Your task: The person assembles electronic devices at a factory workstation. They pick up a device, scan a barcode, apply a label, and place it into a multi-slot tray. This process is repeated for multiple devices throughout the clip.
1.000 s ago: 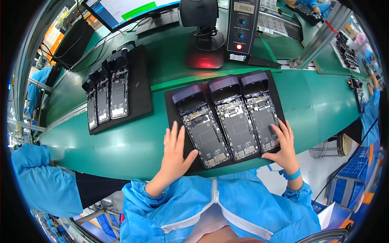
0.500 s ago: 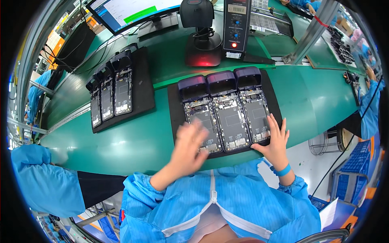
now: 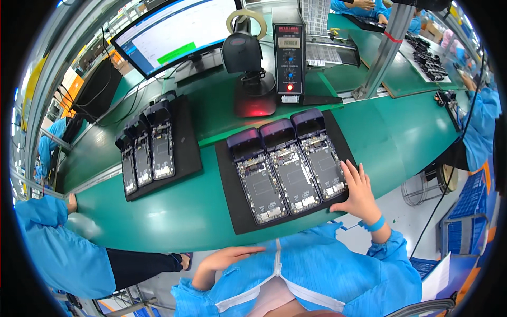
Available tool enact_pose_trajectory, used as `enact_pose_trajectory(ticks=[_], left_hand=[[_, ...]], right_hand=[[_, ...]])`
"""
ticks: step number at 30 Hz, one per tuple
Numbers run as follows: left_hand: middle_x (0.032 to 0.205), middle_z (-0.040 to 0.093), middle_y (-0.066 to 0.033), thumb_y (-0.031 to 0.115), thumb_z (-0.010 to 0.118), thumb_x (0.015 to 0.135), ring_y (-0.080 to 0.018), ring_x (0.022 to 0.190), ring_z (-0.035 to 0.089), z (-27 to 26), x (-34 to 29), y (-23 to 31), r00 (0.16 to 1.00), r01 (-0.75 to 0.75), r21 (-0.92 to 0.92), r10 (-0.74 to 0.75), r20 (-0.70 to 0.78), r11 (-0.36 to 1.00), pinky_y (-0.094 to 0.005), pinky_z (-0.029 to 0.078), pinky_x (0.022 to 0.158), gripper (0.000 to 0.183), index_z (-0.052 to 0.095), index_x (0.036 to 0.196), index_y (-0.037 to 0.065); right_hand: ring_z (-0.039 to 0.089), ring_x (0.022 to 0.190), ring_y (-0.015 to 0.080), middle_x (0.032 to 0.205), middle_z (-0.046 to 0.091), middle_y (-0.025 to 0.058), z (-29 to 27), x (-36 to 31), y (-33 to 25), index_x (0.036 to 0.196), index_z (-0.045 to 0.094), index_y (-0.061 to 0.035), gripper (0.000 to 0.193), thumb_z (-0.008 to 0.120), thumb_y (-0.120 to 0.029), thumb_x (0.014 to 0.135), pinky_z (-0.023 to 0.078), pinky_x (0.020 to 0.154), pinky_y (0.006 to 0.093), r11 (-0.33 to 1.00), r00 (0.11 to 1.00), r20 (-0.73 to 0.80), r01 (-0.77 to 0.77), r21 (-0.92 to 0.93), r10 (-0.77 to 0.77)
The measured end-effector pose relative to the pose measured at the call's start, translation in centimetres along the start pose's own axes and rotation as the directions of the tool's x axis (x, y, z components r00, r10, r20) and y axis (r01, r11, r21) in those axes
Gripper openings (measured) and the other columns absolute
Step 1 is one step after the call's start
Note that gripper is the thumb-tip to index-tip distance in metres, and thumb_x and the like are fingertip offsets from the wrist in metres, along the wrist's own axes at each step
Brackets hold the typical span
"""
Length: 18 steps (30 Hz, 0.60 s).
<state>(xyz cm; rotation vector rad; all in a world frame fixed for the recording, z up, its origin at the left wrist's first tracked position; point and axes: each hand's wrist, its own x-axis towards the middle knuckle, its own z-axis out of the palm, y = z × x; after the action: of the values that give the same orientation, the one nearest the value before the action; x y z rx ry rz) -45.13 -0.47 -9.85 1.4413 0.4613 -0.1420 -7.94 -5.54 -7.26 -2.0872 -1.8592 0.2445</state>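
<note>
Left hand (image 3: pixel 227 258) has drawn back from three dark, oblong opened phones (image 3: pixel 296 179)

Far left, my feed shows similar opened phones (image 3: pixel 163 150). The left hand lies by the blue cloth jacket (image 3: pixel 311 259), fingers narrow, apparently empty. Beyond stands a black plastic scanner (image 3: pixel 241 53); the three lie on a flat black mat (image 3: pixel 236 203), long axes running away from the jacket, raised dark covers (image 3: pixel 277 130) blocking the far ends. Nearer is the right hand (image 3: pixel 343 185), just right of them, fingers wide; I can't tell contact.
</note>
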Motion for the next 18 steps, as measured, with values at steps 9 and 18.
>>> enact_pose_trajectory(ticks=[9,18], left_hand=[[0.134,0.021,-0.0103,-0.004,0.047,0.075,-0.0243,0.122,0.027,-2.9,7.2,5.7,0.428,-0.578,-0.081,0.217,-0.877,0.812,-0.0349,0.025,0.099,0.061,0.020,0.129,0.003],[0.114,0.046,-0.0131,0.000,0.051,0.079,-0.0195,0.103,0.048,-5.2,8.8,5.8,0.578,-0.594,-0.451,-0.036,-0.815,0.666,-0.0325,0.039,0.088,0.047,0.032,0.121,0.000]], right_hand=[[0.043,0.050,0.0066,0.062,0.053,-0.0006,-5.8,20.1,1.8,0.088,0.062,0.0005,0.030,0.062,-0.027,0.075,0.034,0.045,0.0214,0.633,0.859,-0.404,0.128,0.764,0.314],[0.035,0.044,0.0047,0.053,0.043,-0.0029,-4.3,25.8,0.3,0.075,0.062,-0.0009,0.031,0.062,-0.032,0.076,0.023,0.041,0.0207,0.353,0.895,-0.177,0.023,0.935,0.410]])
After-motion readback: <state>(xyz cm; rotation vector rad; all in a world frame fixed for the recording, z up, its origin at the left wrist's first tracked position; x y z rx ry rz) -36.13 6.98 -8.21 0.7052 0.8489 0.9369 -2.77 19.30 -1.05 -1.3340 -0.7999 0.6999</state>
